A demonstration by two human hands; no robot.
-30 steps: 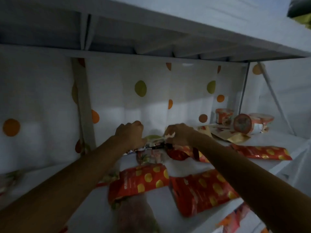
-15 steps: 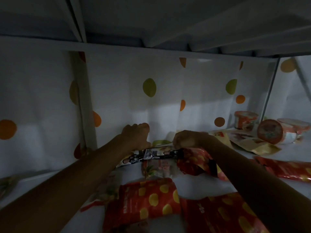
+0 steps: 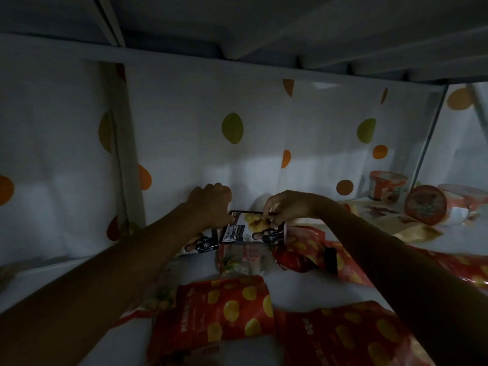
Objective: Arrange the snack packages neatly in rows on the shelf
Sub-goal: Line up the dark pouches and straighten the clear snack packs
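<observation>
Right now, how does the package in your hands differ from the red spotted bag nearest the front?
The black-and-white package stands tilted up at the back; the red bag lies flat in front. The right hand pinches the package's top edge; no hand touches the red bag. Both are snack pouches on the same shelf.

Just one cam, head-worn wide-angle, poked right into the shelf bay. It faces fwd and a bit down at the dotted back sheet (image 3: 184,114), w/ the underside of the upper board (image 3: 290,27) filling the top of frame. Forearms run in from the bottom corners; left hand (image 3: 210,204) and right hand (image 3: 287,207) hold a dark snack pack (image 3: 250,231) approx mid-frame. The shelf surface (image 3: 298,289) sits close under the lens, red bags (image 3: 219,313) cropped at the bottom edge, cups (image 3: 425,204) far right. Dim pic, edges bent by the lens.
</observation>
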